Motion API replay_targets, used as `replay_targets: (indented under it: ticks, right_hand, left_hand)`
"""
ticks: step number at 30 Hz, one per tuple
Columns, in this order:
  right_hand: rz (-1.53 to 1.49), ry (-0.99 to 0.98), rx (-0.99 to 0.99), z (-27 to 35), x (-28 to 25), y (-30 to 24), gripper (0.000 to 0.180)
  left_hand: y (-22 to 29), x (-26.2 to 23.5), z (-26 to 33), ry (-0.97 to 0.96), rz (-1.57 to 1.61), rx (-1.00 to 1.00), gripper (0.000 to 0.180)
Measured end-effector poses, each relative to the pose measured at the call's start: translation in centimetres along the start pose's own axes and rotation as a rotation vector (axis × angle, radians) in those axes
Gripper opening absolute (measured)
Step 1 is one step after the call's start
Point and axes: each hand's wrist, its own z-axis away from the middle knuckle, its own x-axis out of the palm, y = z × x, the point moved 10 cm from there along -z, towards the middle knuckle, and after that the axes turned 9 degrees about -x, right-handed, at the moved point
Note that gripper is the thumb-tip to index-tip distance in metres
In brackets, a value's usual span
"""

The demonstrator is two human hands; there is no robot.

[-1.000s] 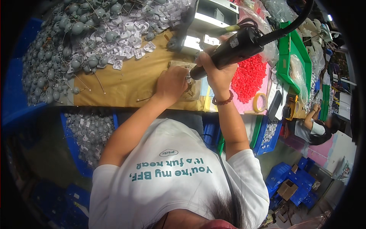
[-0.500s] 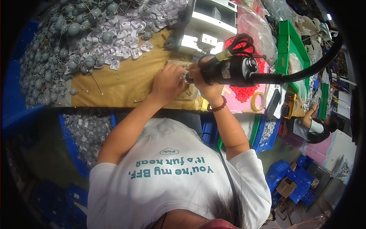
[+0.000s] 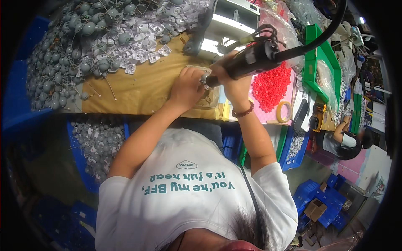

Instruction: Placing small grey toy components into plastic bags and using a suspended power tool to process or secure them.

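The small grey part [image 3: 204, 78] is near the middle of the frame, a little above centre, right at the tip of the black tool [image 3: 251, 60]; much of it is hidden by fingers. The left hand [image 3: 187, 88] has its fingertips closed on the part from the left side, while the right hand [image 3: 235, 85] is wrapped around the tool's front end, which slants from the upper right down to the part. Under the hands lies a pale block [image 3: 212, 101], mostly covered by them, on brown paper [image 3: 125, 95] that spreads to the left. The tool's thick cable [image 3: 320, 45] arcs off to the top right, and a black cord [image 3: 268, 31] loops just above its body, before the white machine [image 3: 234, 25] at top centre. The machine stands close behind the hands. To the right of the right hand is a heap of red pieces [image 3: 272, 90], its upper left edge cut off by the tool, with a tape roll [image 3: 284, 112] below it and a green tray [image 3: 310, 69] farther right. White pieces [image 3: 144, 41] are strewn above and left of the hands, running into a big pile of grey balls [image 3: 63, 62] at upper left. Below the table's edge, at lower left, a blue bin [image 3: 78, 157] holds more of these. A co-worker [image 3: 346, 143] is at far right, well apart, above some blue crates [image 3: 309, 191].
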Motion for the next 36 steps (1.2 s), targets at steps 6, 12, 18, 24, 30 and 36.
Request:
replay_targets:
  ticks: [6,12,18,24,30,36]
  right_hand:
    - [-0.045,0.423,0.071,-1.9,-10.6,2.5,0.024]
    - [0.487,0.345,-0.172,0.7,-12.4,2.2,0.032]
    - [0.457,-0.079,0.034,4.8,-2.4,7.1,0.017]
    - [0.101,0.133,0.302,4.7,-2.2,9.2,0.015]
    - [-0.453,0.372,0.368,3.7,-1.4,10.8,0.017]
    - [-0.215,0.036,0.351,2.8,-0.1,6.3,0.029]
  left_hand:
    - [0.3,-0.1,0.2,-0.017,-0.043,-0.028,0.039]
    - [0.6,-0.2,1.3,-0.025,0.012,0.028,0.035]
    - [0.7,0.0,1.4,-0.027,0.003,0.043,0.034]
    - [0.8,-0.2,0.9,-0.060,0.014,0.022,0.033]
    - [0.8,-0.5,0.9,-0.052,0.057,0.021,0.033]
    - [-2.2,-8.6,4.5,0.059,0.373,-0.269,0.034]
